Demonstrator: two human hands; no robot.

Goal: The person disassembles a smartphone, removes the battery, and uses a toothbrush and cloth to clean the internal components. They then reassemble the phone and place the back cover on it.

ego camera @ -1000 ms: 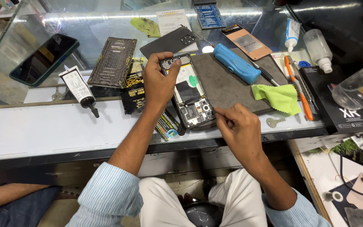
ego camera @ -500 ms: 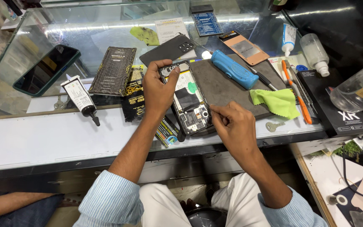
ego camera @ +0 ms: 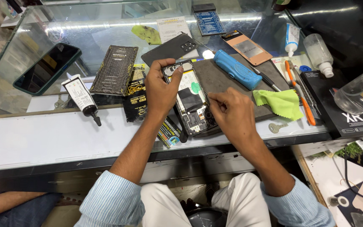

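An opened phone [ego camera: 190, 101] with its back cover off lies on a dark work mat [ego camera: 223, 82], circuit boards and battery showing. My left hand [ego camera: 159, 90] grips the phone's left edge and top corner. My right hand [ego camera: 232, 115] rests at the phone's right edge, thumb and forefinger pinched together at the frame; whether they hold a small tool or part is too small to tell. The removed black back cover [ego camera: 171, 48] lies just beyond the phone.
A blue tool handle [ego camera: 237, 69], green cloth [ego camera: 283, 103], orange tweezers [ego camera: 300, 90], glue tube [ego camera: 82, 97], two bottles [ego camera: 318, 48], a key [ego camera: 276, 127] and a dark phone [ego camera: 47, 68] lie on the glass counter. Another person's arm [ego camera: 9, 204] is at lower left.
My right hand has moved up along the phone's right edge, from near its bottom corner to its middle. My left hand keeps its grip.
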